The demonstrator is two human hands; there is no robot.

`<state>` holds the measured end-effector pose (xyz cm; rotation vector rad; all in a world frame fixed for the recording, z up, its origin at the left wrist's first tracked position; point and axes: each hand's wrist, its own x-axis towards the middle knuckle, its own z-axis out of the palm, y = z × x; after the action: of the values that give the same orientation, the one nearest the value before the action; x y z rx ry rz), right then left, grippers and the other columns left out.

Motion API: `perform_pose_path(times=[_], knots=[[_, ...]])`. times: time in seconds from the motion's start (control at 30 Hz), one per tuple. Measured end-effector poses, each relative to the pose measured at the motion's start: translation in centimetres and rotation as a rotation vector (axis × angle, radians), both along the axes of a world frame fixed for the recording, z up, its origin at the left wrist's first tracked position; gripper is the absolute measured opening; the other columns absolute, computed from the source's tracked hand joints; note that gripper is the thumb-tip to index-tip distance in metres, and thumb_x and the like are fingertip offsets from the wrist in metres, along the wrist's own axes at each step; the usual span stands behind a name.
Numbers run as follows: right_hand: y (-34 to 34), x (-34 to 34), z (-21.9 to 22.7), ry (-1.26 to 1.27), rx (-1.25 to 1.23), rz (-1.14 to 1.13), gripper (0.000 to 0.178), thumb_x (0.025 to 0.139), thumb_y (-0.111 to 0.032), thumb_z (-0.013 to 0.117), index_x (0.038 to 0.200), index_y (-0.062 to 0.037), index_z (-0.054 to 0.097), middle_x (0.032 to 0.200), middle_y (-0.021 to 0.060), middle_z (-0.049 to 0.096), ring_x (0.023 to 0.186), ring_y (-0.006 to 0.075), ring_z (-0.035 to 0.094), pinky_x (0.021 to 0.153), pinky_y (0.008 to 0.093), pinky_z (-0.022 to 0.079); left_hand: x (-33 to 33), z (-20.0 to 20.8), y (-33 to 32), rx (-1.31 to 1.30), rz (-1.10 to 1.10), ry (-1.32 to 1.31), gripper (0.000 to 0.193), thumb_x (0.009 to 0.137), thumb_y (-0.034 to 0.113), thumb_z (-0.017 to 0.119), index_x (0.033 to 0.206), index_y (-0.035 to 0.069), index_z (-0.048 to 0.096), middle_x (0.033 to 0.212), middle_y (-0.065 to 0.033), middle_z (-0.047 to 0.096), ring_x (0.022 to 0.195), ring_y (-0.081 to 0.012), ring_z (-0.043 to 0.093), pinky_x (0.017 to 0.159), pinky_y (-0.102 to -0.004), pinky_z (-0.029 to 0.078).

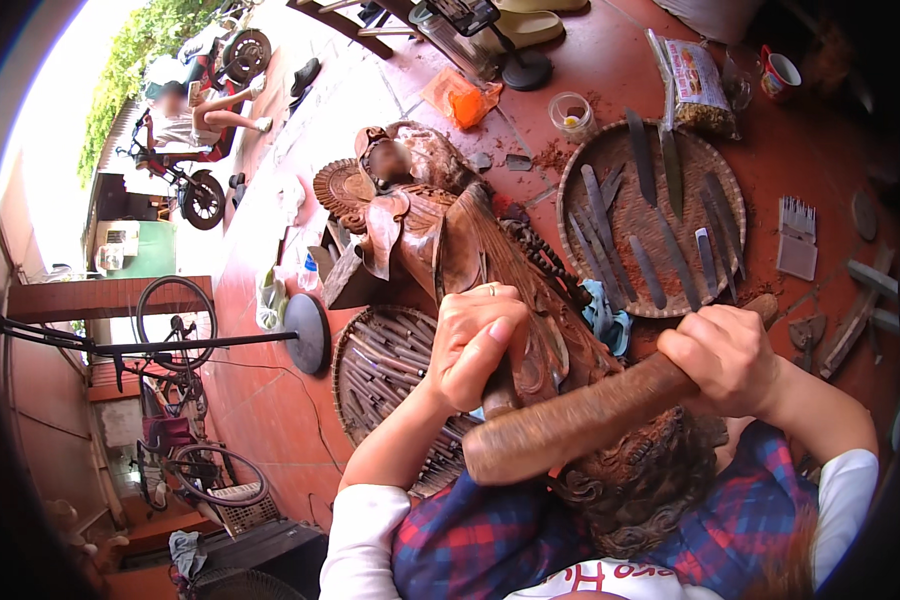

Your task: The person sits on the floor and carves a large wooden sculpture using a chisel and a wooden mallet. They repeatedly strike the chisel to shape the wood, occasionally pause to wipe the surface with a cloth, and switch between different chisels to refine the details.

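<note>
A carved brown wooden statue (450, 225) of a robed figure lies across the floor toward my lap, its head end away from me. My left hand (478, 345) is closed around an upright chisel (500, 392) over the statue's lower robe; the wooden handle shows below the fist, while the cutting edge is hard to make out. In my right hand (720, 360) is a thick wooden mallet (570, 415), slanting down to the left. Its blunt end is beside the chisel's handle; I cannot tell whether they touch. Beneath it, the statue's curly carved base (635, 490) rests between my legs.
Left of the statue, a round basket (342, 375) holds many chisels. A woven tray (568, 200) with several flat blades lies to the right, near a blue cloth (607, 318). Beyond are a plastic bag (700, 85), a cup (780, 72), and bicycles (177, 320). A person sits by a motorbike.
</note>
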<state>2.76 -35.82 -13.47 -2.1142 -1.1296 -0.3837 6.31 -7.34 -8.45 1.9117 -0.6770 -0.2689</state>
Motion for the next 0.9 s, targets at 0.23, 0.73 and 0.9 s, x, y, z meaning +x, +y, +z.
perform_pose_path(times=[0.23,0.73,0.9], knots=[[-0.3,0.4,0.1,0.058,-0.027,-0.020,0.034,0.072,-0.018,0.078,0.091,-0.0047,0.053,0.070,0.0063,0.053,0.056,0.0235,0.057,0.048,0.0350,0.045,0.4,0.0,-0.1,-0.018,0.012,0.027,0.043,0.089,0.031,0.041,0.056,0.006,0.048,0.054,-0.0069,0.050,0.054,-0.0257,0.047,0.057,-0.0357,0.037],[-0.2,0.2,-1.3,0.048,-0.010,-0.103,0.035,0.067,-0.023,0.071,0.093,-0.0055,0.056,0.073,0.0067,0.052,0.058,0.0243,0.056,0.052,0.0363,0.047,0.6,-0.2,-0.1,-0.017,0.009,0.012,0.042,0.090,0.030,0.040,0.056,0.005,0.048,0.055,-0.0073,0.050,0.053,-0.0251,0.047,0.058,-0.0350,0.036],[-0.6,0.4,-2.6,-0.014,0.130,0.030,0.039,0.065,-0.022,0.071,0.097,-0.0037,0.057,0.072,0.0069,0.052,0.059,0.0251,0.058,0.052,0.0372,0.048,0.2,-0.4,-0.1,-0.026,0.026,0.006,0.044,0.091,0.030,0.040,0.056,0.005,0.047,0.054,-0.0063,0.051,0.053,-0.0248,0.047,0.058,-0.0347,0.036]])
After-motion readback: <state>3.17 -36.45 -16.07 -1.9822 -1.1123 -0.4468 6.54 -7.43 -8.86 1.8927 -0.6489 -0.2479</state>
